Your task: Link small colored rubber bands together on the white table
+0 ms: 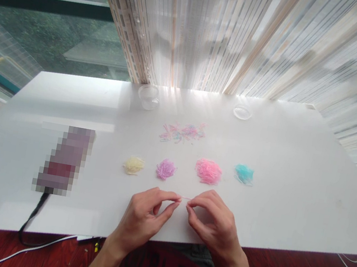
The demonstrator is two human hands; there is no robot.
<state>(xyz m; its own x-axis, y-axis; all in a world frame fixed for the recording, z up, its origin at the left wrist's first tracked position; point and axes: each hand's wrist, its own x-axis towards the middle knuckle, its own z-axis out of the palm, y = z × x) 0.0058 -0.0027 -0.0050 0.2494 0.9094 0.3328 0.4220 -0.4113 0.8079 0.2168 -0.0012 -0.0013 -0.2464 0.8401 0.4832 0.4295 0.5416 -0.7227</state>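
Note:
My left hand and my right hand meet near the table's front edge, thumb and forefinger pinched on each. Between the fingertips stretches a thin pinkish strand, its ends hidden in the two pinches. Just beyond them lie small heaps of short thin pieces: pale yellow, purple, pink and turquoise. The pink heap is the largest of these and sits closest to my right hand. Farther back, a loose pile of mixed-colour pieces is spread out.
A clear round container and a clear round piece stand at the back of the white table. A pixelated long object lies at left, with a black cable over the front edge. Curtains hang behind.

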